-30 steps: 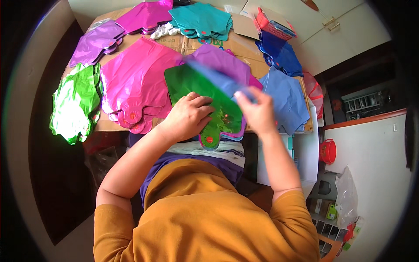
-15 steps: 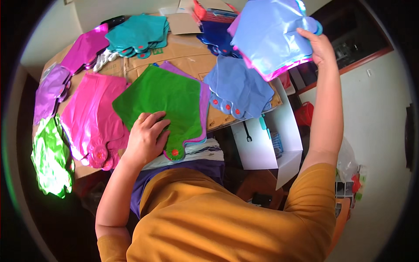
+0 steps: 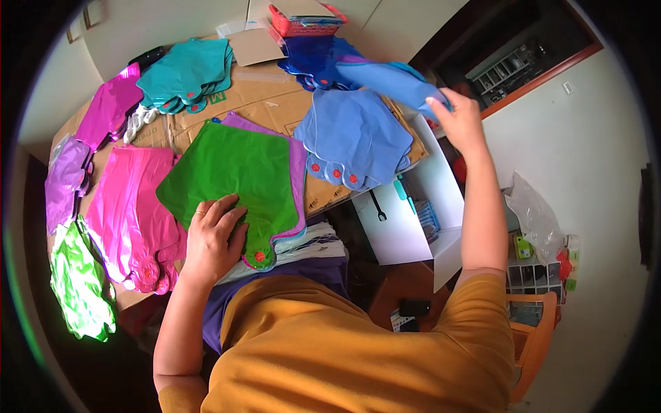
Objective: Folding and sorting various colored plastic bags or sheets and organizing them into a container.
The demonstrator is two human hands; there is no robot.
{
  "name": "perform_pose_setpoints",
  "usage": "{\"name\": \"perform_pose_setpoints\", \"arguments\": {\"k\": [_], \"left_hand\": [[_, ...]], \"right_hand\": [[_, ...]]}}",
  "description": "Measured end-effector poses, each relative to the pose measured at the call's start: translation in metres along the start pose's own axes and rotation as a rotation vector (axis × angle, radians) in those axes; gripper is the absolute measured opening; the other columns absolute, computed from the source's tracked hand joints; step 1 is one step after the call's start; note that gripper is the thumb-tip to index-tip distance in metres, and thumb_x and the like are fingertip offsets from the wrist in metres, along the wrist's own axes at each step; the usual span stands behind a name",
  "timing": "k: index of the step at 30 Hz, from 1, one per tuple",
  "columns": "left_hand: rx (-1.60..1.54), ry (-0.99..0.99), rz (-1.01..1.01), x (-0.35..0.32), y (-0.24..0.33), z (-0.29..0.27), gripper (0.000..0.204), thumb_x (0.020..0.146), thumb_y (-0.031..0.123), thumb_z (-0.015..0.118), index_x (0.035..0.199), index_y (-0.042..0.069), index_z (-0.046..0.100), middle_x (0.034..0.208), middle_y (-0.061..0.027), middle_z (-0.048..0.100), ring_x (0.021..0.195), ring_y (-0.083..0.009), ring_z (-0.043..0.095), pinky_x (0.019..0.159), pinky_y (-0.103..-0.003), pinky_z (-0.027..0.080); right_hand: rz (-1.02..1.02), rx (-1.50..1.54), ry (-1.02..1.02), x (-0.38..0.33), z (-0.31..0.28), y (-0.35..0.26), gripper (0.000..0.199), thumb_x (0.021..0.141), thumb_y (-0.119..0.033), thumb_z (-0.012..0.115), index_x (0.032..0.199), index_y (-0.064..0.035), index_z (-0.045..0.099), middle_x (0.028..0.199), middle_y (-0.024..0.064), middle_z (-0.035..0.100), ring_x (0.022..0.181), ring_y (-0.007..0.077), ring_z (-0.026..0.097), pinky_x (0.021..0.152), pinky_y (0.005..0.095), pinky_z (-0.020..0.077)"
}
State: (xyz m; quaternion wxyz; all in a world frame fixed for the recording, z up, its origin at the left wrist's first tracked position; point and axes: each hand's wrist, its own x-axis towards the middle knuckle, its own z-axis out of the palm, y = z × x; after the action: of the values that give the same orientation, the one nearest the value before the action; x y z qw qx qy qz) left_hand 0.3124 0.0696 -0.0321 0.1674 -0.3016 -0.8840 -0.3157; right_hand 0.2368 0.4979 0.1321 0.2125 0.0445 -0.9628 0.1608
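My left hand [image 3: 213, 234] lies with its fingers stretched out on the green top piece [image 3: 234, 179] of a stack of flat, tabbed foil sheets that look like uninflated balloons. Purple and light blue layers show along that stack's right edge, and a red dot marks its tab. At the upper right, my right hand [image 3: 458, 124] is closed on one edge of a blue foil sheet bundle [image 3: 396, 84], seen nearly edge-on. Beneath and left of the bundle lies a pile of periwinkle blue foil sheets [image 3: 358, 134] with red-dotted tabs.
Pink [image 3: 131, 206], teal [image 3: 186, 72], magenta [image 3: 107, 110], purple [image 3: 65, 172], shiny green [image 3: 79, 282] and dark blue piles [image 3: 310, 62] surround the cardboard tabletop [image 3: 251, 100]. A red basket [image 3: 306, 24] stands behind. An open white box [image 3: 392, 230] is below the right edge; an orange chair [image 3: 540, 344] stands right.
My right hand has moved down and left, and its bundle has turned from facing me to nearly edge-on. The whole view has shifted slightly. My left hand stays on the green stack.
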Motion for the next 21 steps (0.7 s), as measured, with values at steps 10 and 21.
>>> {"name": "perform_pose_setpoints", "arguments": {"k": [10,21], "left_hand": [[0.025,-0.013,-0.02,-0.001,0.002,-0.004,0.031,0.076,0.005,0.071,0.107,0.004,0.065,0.117,-0.0143,0.063,0.101,-0.0345,0.058,0.087,-0.043,0.049],[0.034,-0.012,0.005,0.003,0.004,-0.003,0.033,0.073,0.006,0.072,0.106,0.004,0.065,0.115,-0.0136,0.063,0.099,-0.0337,0.059,0.084,-0.042,0.049]], "right_hand": [[-0.084,0.075,0.382,0.034,-0.004,0.016,0.026,0.087,-0.023,0.067,0.097,0.0003,0.068,0.079,0.0181,0.068,0.073,0.0306,0.068,0.07,0.0352,0.0513],[-0.512,-0.129,0.089,-0.03,0.101,0.104,0.049,0.058,0.007,0.071,0.104,-0.0109,0.071,0.11,0.0074,0.071,0.1,0.0273,0.065,0.087,0.0395,0.0491]]}}
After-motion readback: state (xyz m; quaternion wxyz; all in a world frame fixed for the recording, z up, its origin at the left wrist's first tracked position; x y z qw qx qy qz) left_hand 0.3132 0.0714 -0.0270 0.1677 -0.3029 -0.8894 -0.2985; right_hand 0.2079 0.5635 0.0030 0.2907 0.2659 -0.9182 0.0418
